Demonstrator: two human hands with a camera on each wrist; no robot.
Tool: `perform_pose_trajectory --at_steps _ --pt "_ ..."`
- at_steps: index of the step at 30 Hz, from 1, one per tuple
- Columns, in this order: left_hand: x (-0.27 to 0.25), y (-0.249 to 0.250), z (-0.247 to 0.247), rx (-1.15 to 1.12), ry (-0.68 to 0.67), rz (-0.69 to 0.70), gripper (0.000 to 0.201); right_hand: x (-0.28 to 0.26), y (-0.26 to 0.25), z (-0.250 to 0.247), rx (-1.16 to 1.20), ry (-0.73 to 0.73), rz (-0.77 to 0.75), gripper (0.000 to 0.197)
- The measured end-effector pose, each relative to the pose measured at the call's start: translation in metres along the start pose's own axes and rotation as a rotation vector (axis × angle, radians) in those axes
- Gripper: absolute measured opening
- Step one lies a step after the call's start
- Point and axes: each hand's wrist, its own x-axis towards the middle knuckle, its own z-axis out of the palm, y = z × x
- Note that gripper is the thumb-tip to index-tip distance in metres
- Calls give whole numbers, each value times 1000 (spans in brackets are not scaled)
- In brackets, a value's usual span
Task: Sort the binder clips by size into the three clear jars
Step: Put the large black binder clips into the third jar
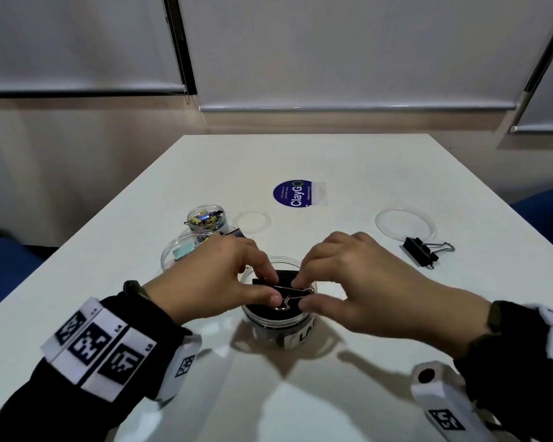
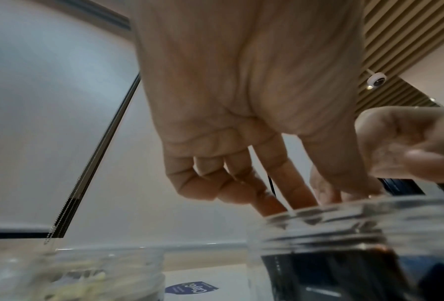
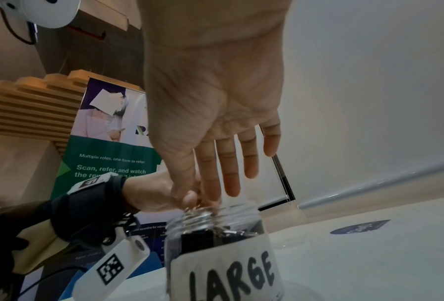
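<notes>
On the table point(image 1: 348, 161), two jars of small coloured clips point(image 1: 206, 218) are seen at the left. At the centre, a black clip point(image 1: 281, 290) is held at the mouth of the jar marked LARGE point(image 1: 280, 314), pinched by its wire handles from one side by the left hand point(image 1: 211, 279) and from the other by the right hand point(image 1: 358, 282). Farther right, a second black clip point(image 1: 423, 250) lies beside a clear lid point(image 1: 404, 223).

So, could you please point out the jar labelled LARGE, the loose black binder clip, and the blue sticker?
LARGE jar point(image 3: 222, 270): right wrist view, on its label.
Loose black binder clip point(image 1: 420, 251): head view, on its body.
Blue sticker point(image 1: 290, 193): head view, on its middle.
</notes>
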Motion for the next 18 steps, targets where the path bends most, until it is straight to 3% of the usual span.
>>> perform_pose_trajectory --at_steps 2,6,12,15,18 --pt "0 -1 1 37 17 2 22 6 1 -4 18 6 47 33" --pt "0 1 -2 173 -34 -23 52 26 10 -6 15 32 149 27" --pt "4 8 -1 410 -162 -142 46 54 10 4 105 -146 129 42" --pt "6 2 6 348 -253 -180 48 64 4 5 206 -241 51 53" --pt "7 -1 7 232 -229 -171 33 67 5 6 242 -294 35 44"
